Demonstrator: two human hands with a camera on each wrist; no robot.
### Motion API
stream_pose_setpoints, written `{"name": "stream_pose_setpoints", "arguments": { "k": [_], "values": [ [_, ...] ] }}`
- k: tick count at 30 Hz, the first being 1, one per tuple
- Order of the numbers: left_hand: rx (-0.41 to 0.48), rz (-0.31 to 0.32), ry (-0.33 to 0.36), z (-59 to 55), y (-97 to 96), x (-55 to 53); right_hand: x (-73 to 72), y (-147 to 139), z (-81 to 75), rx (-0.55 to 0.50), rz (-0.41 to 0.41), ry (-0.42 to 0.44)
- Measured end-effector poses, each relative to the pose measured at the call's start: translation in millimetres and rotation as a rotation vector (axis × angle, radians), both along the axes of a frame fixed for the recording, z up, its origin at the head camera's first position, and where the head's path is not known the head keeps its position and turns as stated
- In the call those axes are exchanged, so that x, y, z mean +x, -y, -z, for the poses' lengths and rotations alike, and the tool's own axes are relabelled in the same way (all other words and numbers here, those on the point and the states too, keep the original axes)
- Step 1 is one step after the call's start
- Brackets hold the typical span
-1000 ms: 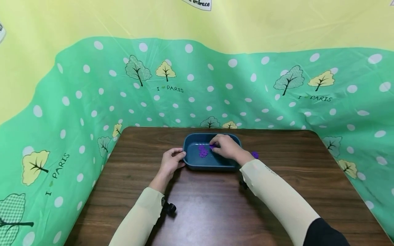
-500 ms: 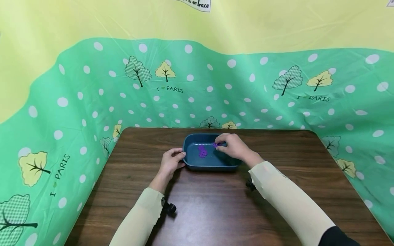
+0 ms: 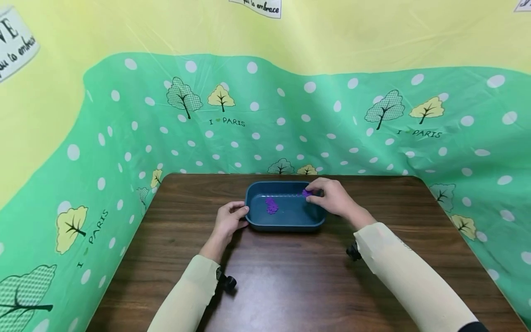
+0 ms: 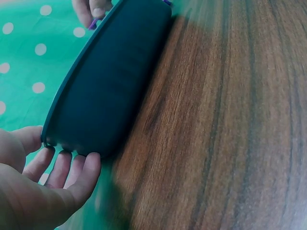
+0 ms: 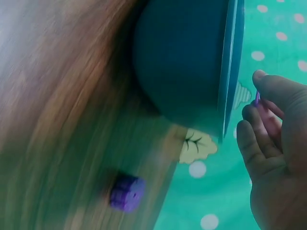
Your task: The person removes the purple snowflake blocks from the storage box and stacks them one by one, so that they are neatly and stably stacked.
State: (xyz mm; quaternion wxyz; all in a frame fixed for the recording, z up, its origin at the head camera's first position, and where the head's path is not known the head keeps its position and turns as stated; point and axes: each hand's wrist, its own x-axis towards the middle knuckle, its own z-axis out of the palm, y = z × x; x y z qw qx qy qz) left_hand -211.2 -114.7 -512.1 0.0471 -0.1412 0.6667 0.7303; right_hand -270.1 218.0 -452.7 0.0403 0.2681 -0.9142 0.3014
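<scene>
A dark blue rectangular tray [image 3: 286, 228] lies near the table's far edge. My left hand [image 3: 228, 217] grips its left end, the thumb at the rim and the fingers curled against the end wall, as the left wrist view shows. Several purple flower-shaped discs [image 3: 271, 206] lie on the tray floor, left of centre. Above the tray's right rim, my right hand [image 3: 335, 197] pinches a thin purple disc [image 3: 306, 193] between thumb and fingers. The right wrist view has a stack of purple scalloped discs [image 5: 126, 193] on the table beyond the tray's right end; the head view hides it behind my right arm.
The brown wood-grain table [image 3: 286, 281] ends just behind the tray. A green and yellow printed cloth [image 3: 265, 115] hangs along the back and both sides.
My right hand has moved right with the pinched disc, from over the tray's middle to its right rim. The left hand keeps its grip, and the stack on the table has become hidden in the head view.
</scene>
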Motion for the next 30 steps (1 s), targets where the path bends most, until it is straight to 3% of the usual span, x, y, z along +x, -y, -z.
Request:
{"name": "stream_pose_setpoints", "arguments": {
  "k": [15, 30],
  "values": [
    [0.013, -0.003, 0.002, -1.2, -0.9, 0.9, 5.0, -42, 4.4, -0.028, 0.05, -0.021],
    [0.014, 0.002, -0.003, 0.8, -0.4, 1.7, 12.8, -82, 30.9, 0.019, 0.103, -0.066]
  ]
}}
